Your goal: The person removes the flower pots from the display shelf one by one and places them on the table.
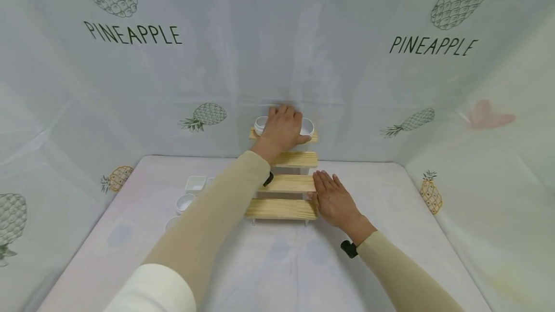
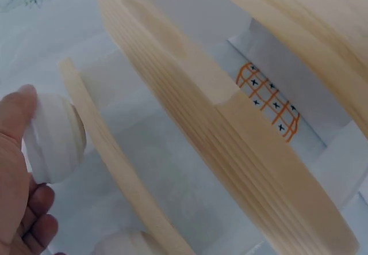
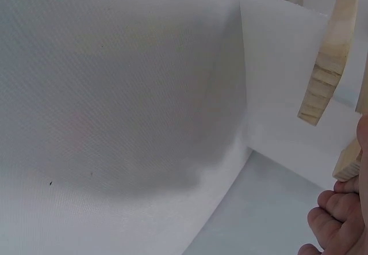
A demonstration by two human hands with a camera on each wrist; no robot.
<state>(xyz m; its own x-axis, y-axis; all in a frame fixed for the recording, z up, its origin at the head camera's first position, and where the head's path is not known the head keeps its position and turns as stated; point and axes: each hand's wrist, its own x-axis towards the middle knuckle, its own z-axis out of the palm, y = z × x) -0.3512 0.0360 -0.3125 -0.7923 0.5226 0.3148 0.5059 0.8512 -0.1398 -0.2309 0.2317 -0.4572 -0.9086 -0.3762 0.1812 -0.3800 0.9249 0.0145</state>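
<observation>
A stepped wooden display stand (image 1: pixel 282 209) with several pale slats and white side supports stands against the back curtain. My left hand (image 1: pixel 283 126) is at its top slat, gripping a small white bowl (image 2: pixel 54 139) between thumb and fingers, mostly hidden by the hand in the head view. To either side of that hand, a white bowl (image 1: pixel 307 127) on the right and another white bowl (image 1: pixel 260 124) on the left stand on the top slat. My right hand (image 1: pixel 336 201) rests against the stand's right end by the lower slats, fingers extended.
On the table left of the stand are a square white dish (image 1: pixel 196 183) and a round white bowl (image 1: pixel 185 202), with more white dishes partly behind my left sleeve. A pineapple-printed curtain (image 1: pixel 277 37) rises right behind the stand. The pale tablecloth (image 1: pixel 277 273) extends in front.
</observation>
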